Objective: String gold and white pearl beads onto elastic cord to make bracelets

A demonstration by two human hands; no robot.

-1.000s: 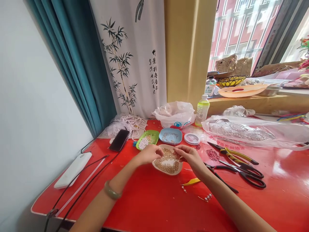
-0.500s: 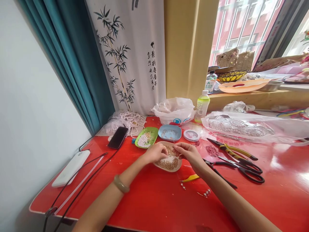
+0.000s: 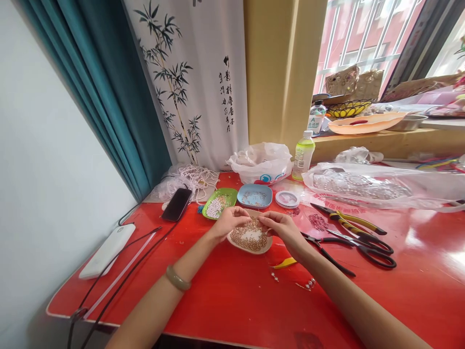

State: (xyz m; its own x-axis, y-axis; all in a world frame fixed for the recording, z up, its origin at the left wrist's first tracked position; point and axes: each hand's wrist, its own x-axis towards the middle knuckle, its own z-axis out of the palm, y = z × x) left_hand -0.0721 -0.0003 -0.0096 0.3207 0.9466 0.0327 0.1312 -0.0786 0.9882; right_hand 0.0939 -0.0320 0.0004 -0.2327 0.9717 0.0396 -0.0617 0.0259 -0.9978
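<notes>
Both my hands are over a pale dish of gold beads. My left hand, a bangle on its wrist, is at the dish's upper left side with thumb and fingertips brought together. Whatever lies between them is too small to make out. On the right, my right hand pinches thumb and forefinger over the dish's edge; what it holds cannot be made out. Behind the hands sit a green tray with pale beads and a blue tray with small pieces.
Right of the dish lie yellow-handled pliers, black-handled scissors and black-handled pliers. Yellow tweezers and loose beads lie nearer me. A phone, white power bank and cables are left; a bottle stands behind.
My left hand has lifted from low over the beads to the dish's upper left side, its fingers now pointing toward my right hand. My right hand has shifted slightly left. The camera view moved slightly.
</notes>
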